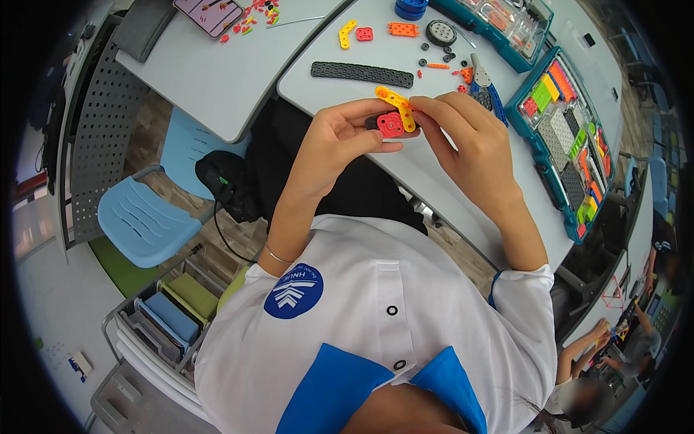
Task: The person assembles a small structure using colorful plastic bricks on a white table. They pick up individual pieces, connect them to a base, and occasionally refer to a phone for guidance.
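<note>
Over the near edge of the table, my left hand is closed round a small building-kit assembly. A red square block with round holes shows at its front, with a dark part behind it, mostly hidden by my fingers. A bent yellow beam with holes lies against the red block. My right hand pinches the yellow beam at its right side between thumb and fingertips. Just beyond my hands rests a long black toothed track strip.
Farther back lie another bent yellow beam, a red square piece, an orange plate, a grey wheel and blue-handled pliers. A teal parts case stands at right. A phone is at far left.
</note>
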Demonstrator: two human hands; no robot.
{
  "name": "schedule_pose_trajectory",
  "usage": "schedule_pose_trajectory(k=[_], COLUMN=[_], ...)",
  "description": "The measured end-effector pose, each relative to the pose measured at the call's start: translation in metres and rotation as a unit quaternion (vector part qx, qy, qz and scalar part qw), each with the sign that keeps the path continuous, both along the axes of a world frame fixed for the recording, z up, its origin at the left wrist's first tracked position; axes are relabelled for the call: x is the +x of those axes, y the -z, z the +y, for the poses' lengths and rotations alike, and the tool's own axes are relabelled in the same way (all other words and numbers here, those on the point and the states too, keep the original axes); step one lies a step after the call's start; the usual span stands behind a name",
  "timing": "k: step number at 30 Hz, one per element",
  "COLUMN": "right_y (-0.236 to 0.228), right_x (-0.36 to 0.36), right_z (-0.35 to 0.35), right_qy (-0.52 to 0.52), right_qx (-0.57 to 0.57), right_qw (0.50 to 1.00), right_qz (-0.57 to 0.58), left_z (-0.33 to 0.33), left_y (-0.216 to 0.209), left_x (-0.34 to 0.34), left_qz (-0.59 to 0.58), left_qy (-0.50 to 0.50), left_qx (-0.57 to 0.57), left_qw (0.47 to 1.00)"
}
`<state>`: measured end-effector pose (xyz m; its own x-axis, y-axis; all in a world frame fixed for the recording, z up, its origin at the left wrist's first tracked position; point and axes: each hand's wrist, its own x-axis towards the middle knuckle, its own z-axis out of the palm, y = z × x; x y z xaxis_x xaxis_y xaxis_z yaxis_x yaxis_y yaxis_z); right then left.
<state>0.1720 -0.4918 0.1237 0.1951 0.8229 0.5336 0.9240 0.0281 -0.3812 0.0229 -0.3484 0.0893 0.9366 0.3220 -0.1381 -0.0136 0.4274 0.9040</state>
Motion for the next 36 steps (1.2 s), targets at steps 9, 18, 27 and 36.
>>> schedule_pose_trajectory(k=[9, 18, 27, 36], right_y=[-0.004, 0.002, 0.018, 0.027], right_x=[-0.006, -0.014, -0.023, 0.066], right_z=[-0.002, -0.002, -0.001, 0.007], right_qy=[-0.023, -0.011, 0.019, 0.097], right_qx=[-0.001, -0.017, 0.004, -0.007], right_qw=[1.0, 0.999, 0.997, 0.986], right_qz=[0.01, -0.041, -0.081, 0.133], left_z=[0.001, -0.013, -0.021, 0.02], left_y=[0.005, -0.004, -0.002, -0.005], left_x=[-0.002, -0.004, -0.001, -0.004], left_qz=[-0.007, -0.022, -0.027, -0.016], left_qy=[-0.02, -0.071, -0.09, -0.164], left_qx=[-0.001, 0.084, 0.078, 0.08], left_qw=[1.0, 0.994, 0.992, 0.983])
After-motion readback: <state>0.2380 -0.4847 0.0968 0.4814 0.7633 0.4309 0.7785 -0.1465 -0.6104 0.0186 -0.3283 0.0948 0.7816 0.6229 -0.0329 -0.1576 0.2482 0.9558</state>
